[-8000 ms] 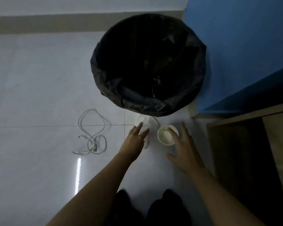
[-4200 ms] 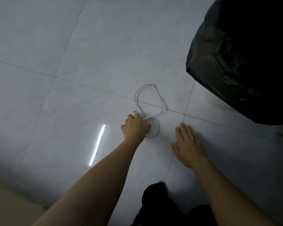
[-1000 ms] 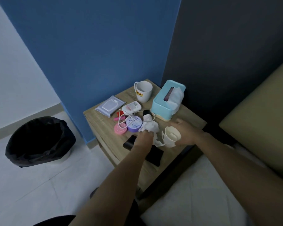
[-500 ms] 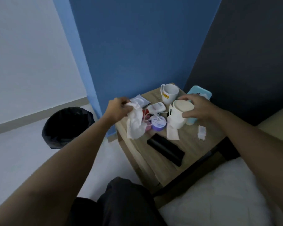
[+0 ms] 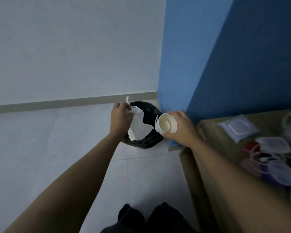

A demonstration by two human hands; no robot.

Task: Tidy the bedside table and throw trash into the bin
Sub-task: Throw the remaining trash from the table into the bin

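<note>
The left hand is closed on a crumpled white paper tissue, pinching its top edge so the sheet hangs down from the fingers in front of the round bin lined with a black plastic bag. The right hand is wrapped around a white paper cup, held tilted with its open mouth toward the camera, just right of the bin's rim; a scrap of white, perhaps another tissue, seems tucked against the cup's left side. The wooden bedside table stands right of the bin, its clutter blurred.

Half a second ago both hands held the tissue and cup over the table with the bin well off to the left; now both are at the bin.
</note>
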